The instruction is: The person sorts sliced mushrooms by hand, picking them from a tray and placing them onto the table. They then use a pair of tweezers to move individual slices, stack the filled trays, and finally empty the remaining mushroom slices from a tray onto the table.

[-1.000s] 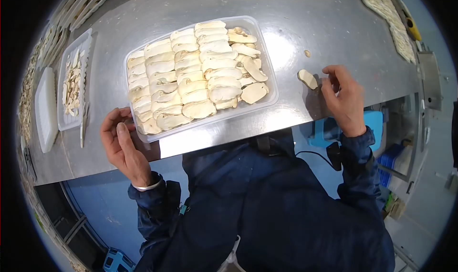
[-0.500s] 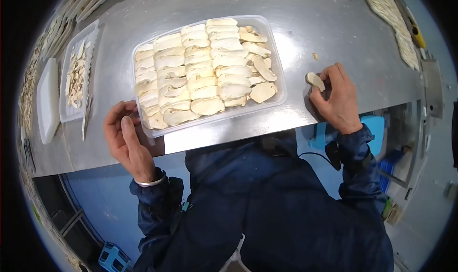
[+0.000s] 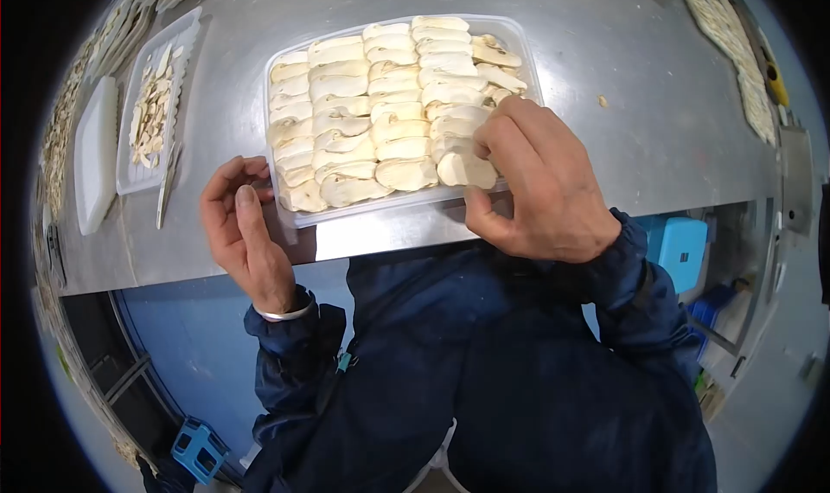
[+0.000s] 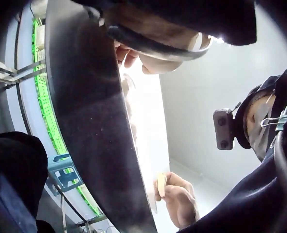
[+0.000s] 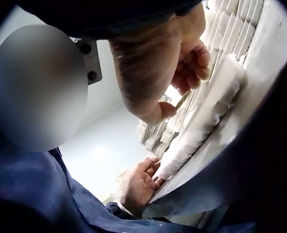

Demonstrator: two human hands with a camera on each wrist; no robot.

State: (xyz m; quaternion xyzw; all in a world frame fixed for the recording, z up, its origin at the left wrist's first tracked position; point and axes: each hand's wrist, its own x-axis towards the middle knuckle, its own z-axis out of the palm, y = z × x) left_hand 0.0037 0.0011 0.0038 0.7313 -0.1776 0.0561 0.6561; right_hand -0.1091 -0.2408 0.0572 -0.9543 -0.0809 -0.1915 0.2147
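In the head view, a clear plastic tray (image 3: 333,245) holds overlapping rows of pale mushroom slices (image 3: 341,86). My right hand (image 3: 549,182) is over the tray's near right corner and pinches a mushroom slice (image 3: 467,171) between thumb and fingers. The right wrist view shows that slice (image 5: 183,100) edge-on, close above the rows. Part of the tray's right column is hidden behind this hand. At the near left corner, my left hand (image 3: 246,233) rests against the tray's side, its fingers loosely bent and the thumb extended.
On the left of the metal table (image 3: 622,160) stand a white tray (image 3: 130,182) of small mushroom pieces, a white block-like container (image 3: 95,164) and a knife-like tool (image 3: 166,186). One small scrap (image 3: 603,101) lies right of the tray. More slices (image 3: 726,48) line the far right.
My right hand has picked up the loose mushroom slice from the table and carried it left to the tray. My left hand stays at the tray's corner. The whole head view has shifted slightly.
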